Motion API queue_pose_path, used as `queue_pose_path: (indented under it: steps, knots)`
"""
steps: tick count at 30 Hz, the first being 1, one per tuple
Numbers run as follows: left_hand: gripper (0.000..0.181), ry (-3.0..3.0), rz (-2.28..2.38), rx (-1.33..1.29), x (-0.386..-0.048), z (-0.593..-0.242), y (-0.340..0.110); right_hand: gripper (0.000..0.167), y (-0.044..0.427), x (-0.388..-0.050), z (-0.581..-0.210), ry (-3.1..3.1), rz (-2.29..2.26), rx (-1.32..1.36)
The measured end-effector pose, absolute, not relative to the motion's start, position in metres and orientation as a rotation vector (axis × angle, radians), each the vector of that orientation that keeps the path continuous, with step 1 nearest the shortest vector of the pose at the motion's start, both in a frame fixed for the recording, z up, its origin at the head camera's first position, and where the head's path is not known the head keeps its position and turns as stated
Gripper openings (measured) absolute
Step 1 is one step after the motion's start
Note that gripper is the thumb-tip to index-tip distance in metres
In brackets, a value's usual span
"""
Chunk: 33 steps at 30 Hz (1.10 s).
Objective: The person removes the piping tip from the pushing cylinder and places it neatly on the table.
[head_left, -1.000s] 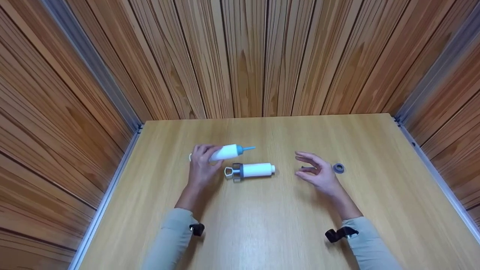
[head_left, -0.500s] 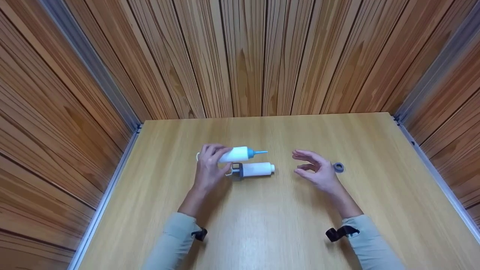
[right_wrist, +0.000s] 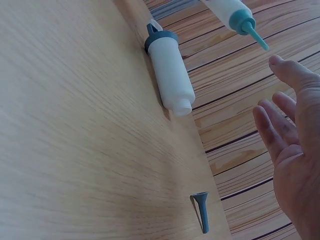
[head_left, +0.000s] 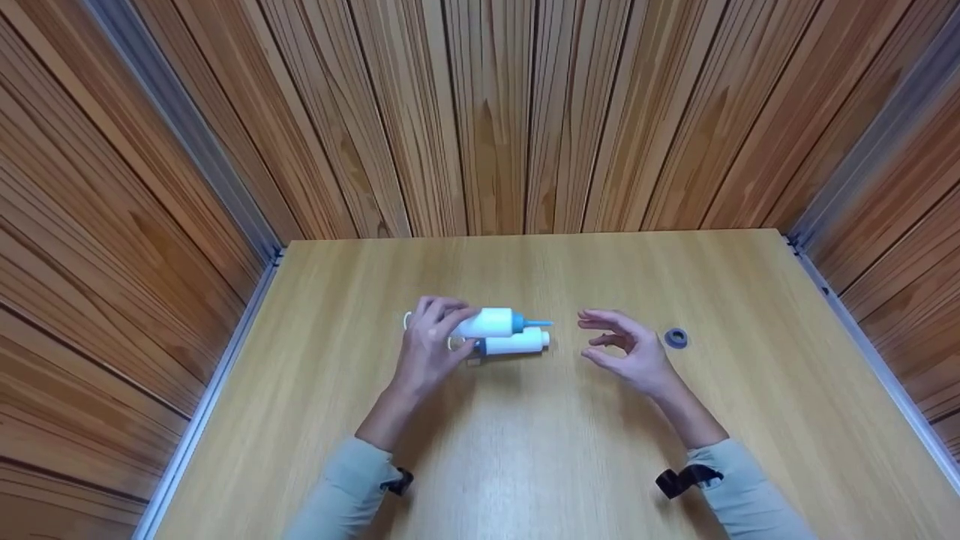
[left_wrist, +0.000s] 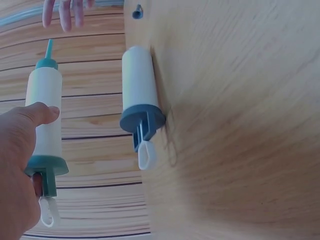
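Left hand (head_left: 429, 352) grips teal-nozzled white syringe (head_left: 489, 323) above table (head_left: 502, 465), cropped in right wrist view. Right hand (head_left: 630, 356) near tip, thumb and fingers apart. Grey-collared white syringe (right_wrist: 171, 72) lies below, partly covered in head view. Dark nozzle (right_wrist: 202, 212) clear only in wrist views; dark ring (head_left: 676, 338) only in head.

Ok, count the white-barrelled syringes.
2: the teal-nozzled syringe in the left hand, and the blue-grey-collared syringe lying on the table.
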<state>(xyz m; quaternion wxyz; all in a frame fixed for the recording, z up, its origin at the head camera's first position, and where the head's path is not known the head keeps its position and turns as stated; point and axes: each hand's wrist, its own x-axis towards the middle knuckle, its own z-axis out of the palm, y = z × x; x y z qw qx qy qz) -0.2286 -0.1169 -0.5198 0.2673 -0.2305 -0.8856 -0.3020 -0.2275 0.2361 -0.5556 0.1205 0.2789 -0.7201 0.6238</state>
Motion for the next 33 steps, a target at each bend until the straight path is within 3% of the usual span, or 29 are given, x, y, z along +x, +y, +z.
queue_pose_path:
  steps: [2,6,10,33]
  knots:
    - [0.038,-2.353,-0.831,-0.665,-0.239,-0.54,-0.118,0.06,0.235,-0.227,-0.555,-2.104,1.806,0.84]
    - [0.038,-2.316,-0.829,-0.712,-0.236,-0.541,-0.115,0.061,0.232,-0.224,-0.555,-2.114,1.787,0.857]
    - [0.041,-2.347,-0.804,-0.69,-0.216,-0.516,-0.104,0.061,0.23,-0.22,-0.553,-2.138,1.786,0.838]
    - [0.047,-2.292,-0.743,-0.779,-0.201,-0.506,-0.071,0.059,0.217,-0.207,-0.542,-2.143,1.78,0.852]
